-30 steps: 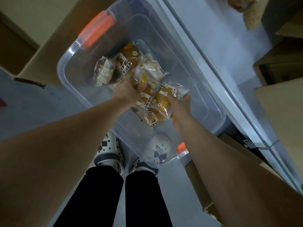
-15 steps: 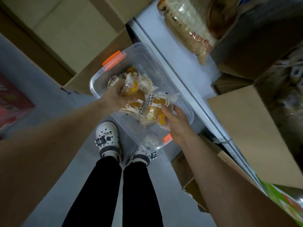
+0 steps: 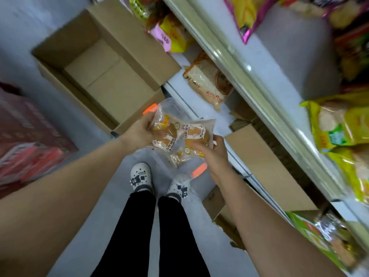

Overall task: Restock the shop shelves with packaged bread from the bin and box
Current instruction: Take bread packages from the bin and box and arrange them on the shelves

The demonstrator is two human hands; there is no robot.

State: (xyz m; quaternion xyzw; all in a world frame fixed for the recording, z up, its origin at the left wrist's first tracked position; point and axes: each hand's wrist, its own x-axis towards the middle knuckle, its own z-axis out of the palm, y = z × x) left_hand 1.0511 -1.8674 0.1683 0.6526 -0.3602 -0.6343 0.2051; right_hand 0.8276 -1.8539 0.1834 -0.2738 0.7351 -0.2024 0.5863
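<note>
Several bread packets (image 3: 196, 134), gathered inside the clear bin (image 3: 175, 107) a second ago, now ride above it, my left hand (image 3: 137, 134) and right hand (image 3: 212, 156) each curled round part of the bunch; I judge placing them on the shelf (image 3: 177, 84) comes next.

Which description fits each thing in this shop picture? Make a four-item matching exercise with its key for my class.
Things
1. bun packets
2. cardboard box
3. sliced loaf
4. clear bin

Descriptions
A. lies on the low shelf
B. stands on the floor, with orange handles
C. gripped by the left hand and right hand
D. open on the floor, bare bottom showing

Pairs: 1-C, 2-D, 3-A, 4-B
</note>
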